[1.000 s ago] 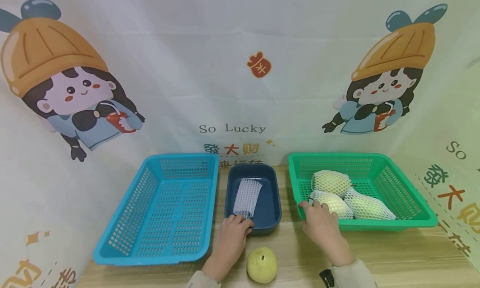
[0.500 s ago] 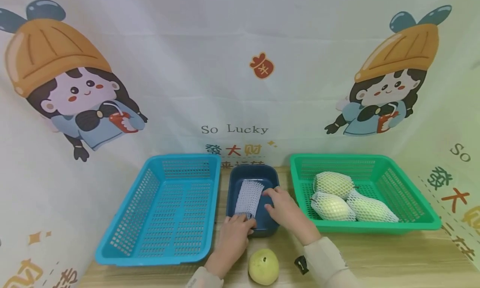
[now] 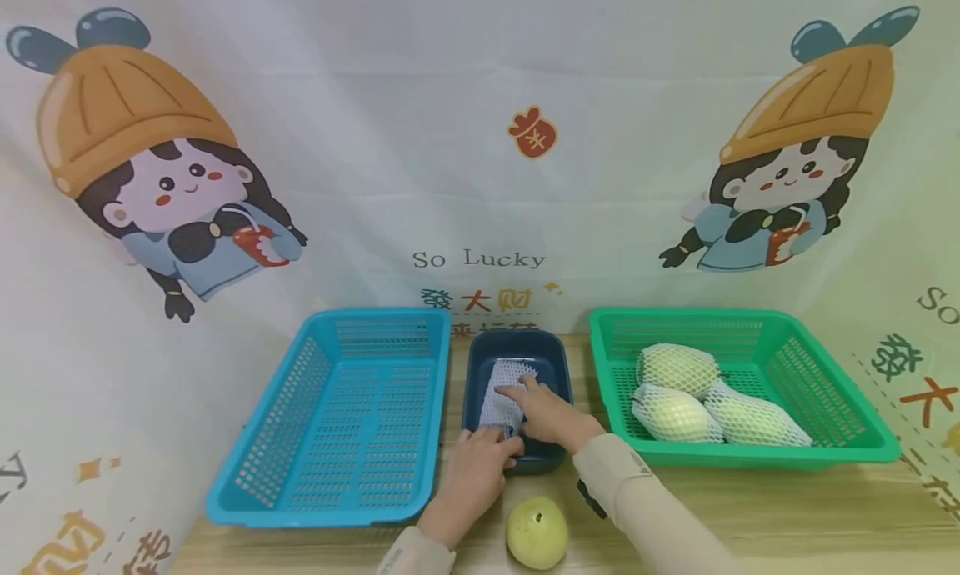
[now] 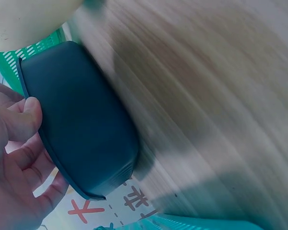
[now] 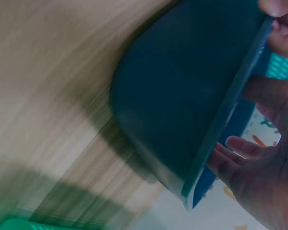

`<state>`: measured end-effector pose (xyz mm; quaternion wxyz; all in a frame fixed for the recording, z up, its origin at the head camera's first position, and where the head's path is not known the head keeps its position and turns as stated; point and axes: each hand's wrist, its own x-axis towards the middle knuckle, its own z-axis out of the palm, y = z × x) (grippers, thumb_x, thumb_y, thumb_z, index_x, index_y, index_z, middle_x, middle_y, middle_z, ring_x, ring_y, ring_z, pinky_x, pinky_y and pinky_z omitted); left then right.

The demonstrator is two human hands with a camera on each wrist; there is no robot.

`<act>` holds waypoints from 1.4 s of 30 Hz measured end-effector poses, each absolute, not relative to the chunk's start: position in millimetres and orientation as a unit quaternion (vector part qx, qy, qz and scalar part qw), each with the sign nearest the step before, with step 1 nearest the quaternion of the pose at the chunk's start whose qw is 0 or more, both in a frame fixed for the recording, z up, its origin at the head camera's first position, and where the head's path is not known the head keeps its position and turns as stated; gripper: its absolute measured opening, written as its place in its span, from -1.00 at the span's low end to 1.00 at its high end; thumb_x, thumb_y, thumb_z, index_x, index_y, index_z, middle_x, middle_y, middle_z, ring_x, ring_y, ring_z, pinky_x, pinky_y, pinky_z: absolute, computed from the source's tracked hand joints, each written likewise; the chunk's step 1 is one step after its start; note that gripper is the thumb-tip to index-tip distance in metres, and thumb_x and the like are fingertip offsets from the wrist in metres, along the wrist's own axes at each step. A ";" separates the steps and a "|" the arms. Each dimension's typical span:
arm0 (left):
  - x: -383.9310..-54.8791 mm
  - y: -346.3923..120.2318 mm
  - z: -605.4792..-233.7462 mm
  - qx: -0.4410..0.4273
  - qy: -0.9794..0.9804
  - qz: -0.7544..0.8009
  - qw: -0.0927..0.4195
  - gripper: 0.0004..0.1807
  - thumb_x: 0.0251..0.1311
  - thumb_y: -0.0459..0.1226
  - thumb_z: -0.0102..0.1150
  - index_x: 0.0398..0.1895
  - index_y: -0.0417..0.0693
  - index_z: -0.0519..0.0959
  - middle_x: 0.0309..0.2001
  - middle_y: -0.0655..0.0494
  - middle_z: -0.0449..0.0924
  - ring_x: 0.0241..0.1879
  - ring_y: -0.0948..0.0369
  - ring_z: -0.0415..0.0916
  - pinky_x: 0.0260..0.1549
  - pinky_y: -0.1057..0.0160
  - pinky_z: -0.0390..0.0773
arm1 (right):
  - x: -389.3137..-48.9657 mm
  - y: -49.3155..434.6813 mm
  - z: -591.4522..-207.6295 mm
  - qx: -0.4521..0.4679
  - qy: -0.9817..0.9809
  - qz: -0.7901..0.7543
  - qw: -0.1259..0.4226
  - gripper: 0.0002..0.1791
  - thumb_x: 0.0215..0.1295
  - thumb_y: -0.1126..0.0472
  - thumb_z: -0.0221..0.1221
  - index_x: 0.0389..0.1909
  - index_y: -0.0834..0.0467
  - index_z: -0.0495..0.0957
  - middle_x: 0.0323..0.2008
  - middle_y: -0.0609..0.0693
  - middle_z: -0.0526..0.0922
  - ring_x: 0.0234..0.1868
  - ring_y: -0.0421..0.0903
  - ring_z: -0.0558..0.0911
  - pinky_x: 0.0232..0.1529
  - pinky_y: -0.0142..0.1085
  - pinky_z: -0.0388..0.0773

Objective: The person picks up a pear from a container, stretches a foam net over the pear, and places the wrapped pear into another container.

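Note:
A dark blue plastic tub (image 3: 553, 371) stands mid-table, with a white foam fruit net (image 3: 504, 396) lying inside it. My left hand (image 3: 476, 471) grips the tub's near rim. In the left wrist view its thumb (image 4: 32, 112) presses the outer wall while the other fingers are partly hidden behind the rim. My right hand (image 3: 553, 415) reaches over the tub's right side, fingers extended above or on the net; contact cannot be told. In the right wrist view some of its fingertips are hidden behind the tub wall (image 5: 177, 91). A yellow-green pear (image 3: 537, 533) sits in front of the tub.
At left stands a blue perforated basket (image 3: 345, 442). The green basket (image 3: 862, 429) at right holds several netted pears (image 3: 678, 412). A printed cloth (image 3: 360, 125) hangs behind. Something small and black (image 3: 591, 498) shows beside the right sleeve (image 3: 637, 483).
My right hand has moved left from the green basket's edge into the tub, over the foam net. The left hand stays at the near rim. The view has shifted slightly.

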<state>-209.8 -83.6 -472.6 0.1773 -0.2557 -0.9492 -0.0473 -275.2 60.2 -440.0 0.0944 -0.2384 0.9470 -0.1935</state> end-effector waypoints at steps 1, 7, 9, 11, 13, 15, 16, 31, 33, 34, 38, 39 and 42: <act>-209.7 -83.1 -472.9 -0.258 -0.949 -0.045 0.178 -0.92 0.07 -0.19 0.24 -0.36 0.22 0.58 -0.46 0.24 0.48 -0.44 0.25 0.43 -0.48 0.36 0.18 | -277.4 59.6 -441.2 -0.238 0.948 -0.187 0.101 -0.33 0.17 0.37 0.19 0.32 0.03 0.26 0.32 0.35 0.13 0.24 0.44 0.24 0.02 0.13 0.43; -209.2 -80.3 -475.4 -0.263 -0.945 -0.041 0.190 -0.92 0.08 -0.18 0.22 -0.35 0.23 0.58 -0.44 0.23 0.51 -0.41 0.25 0.44 -0.48 0.35 0.18 | -283.3 56.6 -447.6 -0.216 0.962 -0.130 0.106 -0.33 0.15 0.12 0.27 0.30 0.05 0.28 0.33 0.36 0.11 0.27 0.40 0.22 0.10 0.15 0.38; -209.4 -79.3 -475.0 -0.264 -0.945 -0.041 0.187 -0.92 0.09 -0.18 0.22 -0.34 0.23 0.57 -0.42 0.23 0.53 -0.39 0.25 0.45 -0.47 0.35 0.19 | -284.2 55.7 -449.3 -0.213 0.966 -0.109 0.093 -0.33 0.13 0.09 0.29 0.27 0.07 0.31 0.30 0.36 0.16 0.24 0.37 0.27 0.07 0.12 0.42; -209.7 -78.8 -474.6 -0.262 -0.947 -0.042 0.182 -0.92 0.09 -0.19 0.22 -0.33 0.23 0.57 -0.42 0.22 0.53 -0.39 0.25 0.44 -0.47 0.35 0.20 | -286.1 54.0 -451.5 -0.213 0.969 -0.099 0.081 -0.37 0.11 0.09 0.30 0.22 0.09 0.34 0.25 0.36 0.22 0.20 0.35 0.34 0.03 0.09 0.46; -210.1 -79.0 -474.0 -0.260 -0.947 -0.043 0.183 -0.91 0.08 -0.19 0.23 -0.34 0.23 0.57 -0.43 0.22 0.51 -0.40 0.25 0.44 -0.47 0.35 0.18 | -287.9 51.6 -453.4 -0.213 0.970 -0.095 0.074 -0.42 0.12 0.14 0.29 0.17 0.12 0.36 0.20 0.34 0.29 0.14 0.31 0.40 -0.02 0.07 0.49; -210.4 -79.4 -473.9 -0.260 -0.946 -0.046 0.185 -0.91 0.07 -0.19 0.24 -0.34 0.23 0.57 -0.45 0.23 0.50 -0.41 0.25 0.43 -0.48 0.35 0.17 | -289.1 49.7 -454.1 -0.218 0.970 -0.087 0.066 -0.54 0.17 0.20 0.24 0.09 0.17 0.40 0.10 0.32 0.37 0.05 0.26 0.48 -0.08 0.03 0.52; -210.6 -79.7 -474.0 -0.261 -0.946 -0.049 0.186 -0.91 0.07 -0.19 0.24 -0.34 0.22 0.58 -0.46 0.23 0.49 -0.41 0.26 0.42 -0.48 0.36 0.16 | -289.3 49.1 -453.9 -0.220 0.970 -0.082 0.061 -0.59 0.18 0.23 0.21 0.06 0.19 0.42 0.06 0.32 0.41 0.00 0.23 0.52 -0.11 0.01 0.54; -212.1 -81.9 -472.9 -0.267 -0.942 -0.052 0.198 -0.93 0.07 -0.23 0.22 -0.42 0.20 0.56 -0.53 0.23 0.46 -0.47 0.24 0.40 -0.51 0.37 0.14 | -289.8 56.5 -419.5 -0.184 0.977 -0.105 0.017 -0.86 0.19 0.39 0.13 -0.22 0.29 0.50 -0.26 0.20 0.58 -0.29 0.09 0.61 -0.32 -0.14 0.56; -212.2 -82.3 -473.6 -0.267 -0.941 -0.052 0.200 -0.93 0.07 -0.23 0.22 -0.42 0.21 0.56 -0.53 0.23 0.45 -0.48 0.25 0.39 -0.51 0.37 0.14 | -290.5 58.8 -413.6 -0.184 0.976 -0.117 0.009 -0.91 0.21 0.40 0.10 -0.26 0.29 0.48 -0.32 0.18 0.57 -0.37 0.04 0.59 -0.40 -0.20 0.53; -212.3 -82.4 -474.2 -0.268 -0.941 -0.051 0.200 -0.93 0.07 -0.22 0.22 -0.42 0.21 0.56 -0.53 0.24 0.45 -0.48 0.25 0.39 -0.51 0.37 0.14 | -290.7 60.2 -410.7 -0.185 0.975 -0.127 0.006 -0.95 0.22 0.41 0.08 -0.30 0.29 0.46 -0.36 0.16 0.55 -0.42 0.02 0.56 -0.44 -0.23 0.49; -212.9 -82.8 -476.4 -0.266 -0.945 -0.048 0.186 -0.94 0.09 -0.21 0.21 -0.40 0.22 0.57 -0.53 0.25 0.45 -0.47 0.25 0.40 -0.51 0.37 0.15 | -289.6 68.0 -399.0 -0.179 0.970 -0.163 -0.011 -0.95 0.26 0.43 0.03 -0.36 0.27 0.44 -0.43 0.12 0.53 -0.50 -0.08 0.49 -0.50 -0.32 0.43; -213.1 -82.9 -476.7 -0.264 -0.946 -0.047 0.183 -0.94 0.09 -0.21 0.21 -0.40 0.22 0.57 -0.53 0.25 0.45 -0.47 0.25 0.39 -0.51 0.37 0.15 | -288.7 69.9 -395.9 -0.177 0.969 -0.170 -0.016 -0.95 0.27 0.42 0.02 -0.35 0.28 0.45 -0.42 0.12 0.54 -0.50 -0.09 0.49 -0.49 -0.32 0.44; -213.4 -83.6 -476.3 -0.259 -0.949 -0.043 0.175 -0.94 0.11 -0.21 0.20 -0.39 0.22 0.57 -0.52 0.25 0.45 -0.46 0.25 0.39 -0.50 0.36 0.15 | -284.1 76.3 -385.7 -0.170 0.967 -0.185 -0.038 -0.90 0.28 0.38 0.04 -0.28 0.29 0.52 -0.40 0.12 0.60 -0.53 -0.12 0.51 -0.48 -0.33 0.47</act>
